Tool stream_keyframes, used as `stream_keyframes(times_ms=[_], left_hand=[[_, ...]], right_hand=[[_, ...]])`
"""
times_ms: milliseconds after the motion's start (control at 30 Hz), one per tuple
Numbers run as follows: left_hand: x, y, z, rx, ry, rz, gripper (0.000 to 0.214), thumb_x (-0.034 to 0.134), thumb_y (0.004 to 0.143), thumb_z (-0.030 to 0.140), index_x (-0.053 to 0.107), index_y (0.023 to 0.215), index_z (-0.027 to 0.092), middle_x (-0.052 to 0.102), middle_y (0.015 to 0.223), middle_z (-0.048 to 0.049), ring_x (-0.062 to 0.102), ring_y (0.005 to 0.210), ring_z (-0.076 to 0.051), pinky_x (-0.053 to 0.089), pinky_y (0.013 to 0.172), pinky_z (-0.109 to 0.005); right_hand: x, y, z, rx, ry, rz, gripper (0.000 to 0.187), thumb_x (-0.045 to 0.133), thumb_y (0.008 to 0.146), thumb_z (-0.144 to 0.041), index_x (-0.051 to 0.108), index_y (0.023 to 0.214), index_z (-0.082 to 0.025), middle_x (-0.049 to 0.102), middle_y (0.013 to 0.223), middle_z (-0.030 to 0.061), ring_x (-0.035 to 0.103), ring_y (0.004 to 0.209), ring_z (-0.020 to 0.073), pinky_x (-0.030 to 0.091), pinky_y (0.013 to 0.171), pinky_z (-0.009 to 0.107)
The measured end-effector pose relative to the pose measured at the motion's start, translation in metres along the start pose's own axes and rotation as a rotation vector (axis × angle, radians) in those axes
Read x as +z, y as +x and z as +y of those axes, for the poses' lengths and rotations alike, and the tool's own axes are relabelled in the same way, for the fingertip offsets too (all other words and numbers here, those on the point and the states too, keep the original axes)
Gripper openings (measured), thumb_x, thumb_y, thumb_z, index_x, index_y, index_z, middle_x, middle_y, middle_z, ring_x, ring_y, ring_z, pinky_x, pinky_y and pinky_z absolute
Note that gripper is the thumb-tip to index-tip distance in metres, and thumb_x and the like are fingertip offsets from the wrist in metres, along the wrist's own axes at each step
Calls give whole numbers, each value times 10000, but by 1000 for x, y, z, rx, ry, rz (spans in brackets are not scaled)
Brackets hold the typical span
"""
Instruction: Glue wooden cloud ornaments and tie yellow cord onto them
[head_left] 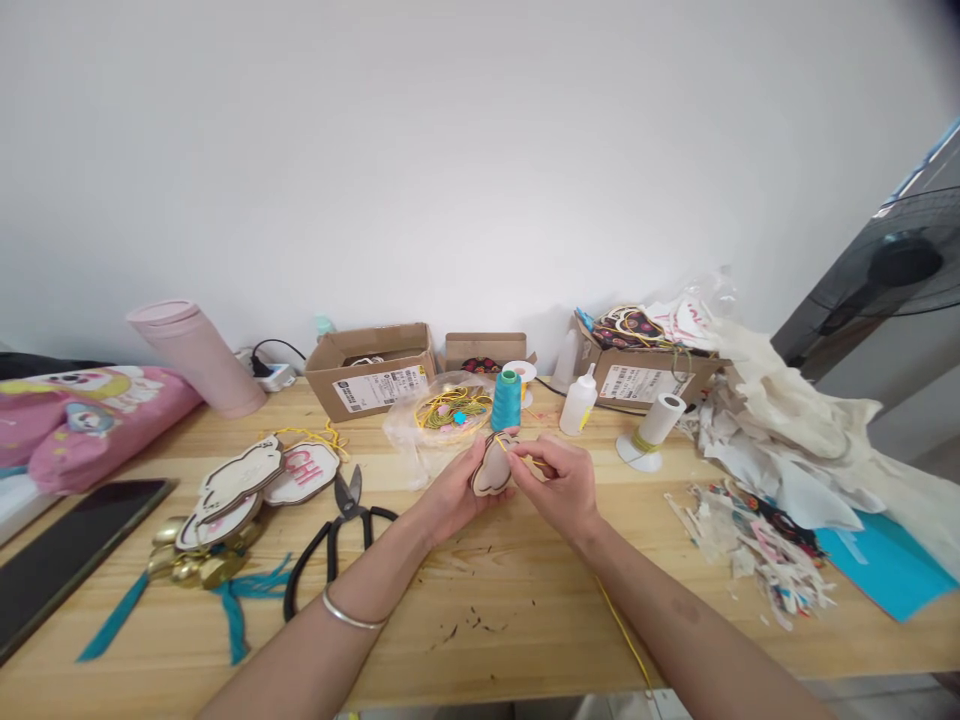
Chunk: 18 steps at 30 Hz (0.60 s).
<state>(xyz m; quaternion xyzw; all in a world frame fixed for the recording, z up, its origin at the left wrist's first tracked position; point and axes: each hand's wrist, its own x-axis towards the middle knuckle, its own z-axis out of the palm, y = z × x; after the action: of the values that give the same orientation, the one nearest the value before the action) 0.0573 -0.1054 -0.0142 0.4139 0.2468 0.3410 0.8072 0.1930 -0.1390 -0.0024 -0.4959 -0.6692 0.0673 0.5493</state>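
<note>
My left hand (pixel 451 500) is closed around the edge of a small scalloped wooden piece (pixel 491 473) with a dark rim, tilted above the table. My right hand (pixel 559 488) pinches a yellow cord at the top of this piece, thumb and forefinger together. More yellow cord (pixel 624 632) runs down from under the right forearm over the table's front edge. Just behind the hands stands a cone of teal thread (pixel 507 402). Black-handled scissors (pixel 347 515) lie with blades apart, left of my left hand.
Cloud-shaped plaques (pixel 304 472) and brass bells (pixel 187 568) with teal tassels lie left, near a phone (pixel 75 560) and pink tumbler (pixel 199 360). Behind are cardboard boxes (pixel 371 370), a bag of cords (pixel 450 408) and a glue bottle (pixel 578 402). Fabric scraps (pixel 765 550) lie right.
</note>
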Motion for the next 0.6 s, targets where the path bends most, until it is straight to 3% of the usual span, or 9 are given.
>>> stream_keyframes(times_ms=[600], left_hand=[[-2, -2, 0, 13, -15, 1, 397, 407, 815, 478, 541, 1109, 248, 607, 977, -47, 537, 819, -147, 440, 706, -274]], right_hand=[[-1, 2, -2, 29, 30, 25, 119, 535, 720, -224, 639, 690, -177, 544, 549, -3, 354, 424, 68, 306, 413, 203]])
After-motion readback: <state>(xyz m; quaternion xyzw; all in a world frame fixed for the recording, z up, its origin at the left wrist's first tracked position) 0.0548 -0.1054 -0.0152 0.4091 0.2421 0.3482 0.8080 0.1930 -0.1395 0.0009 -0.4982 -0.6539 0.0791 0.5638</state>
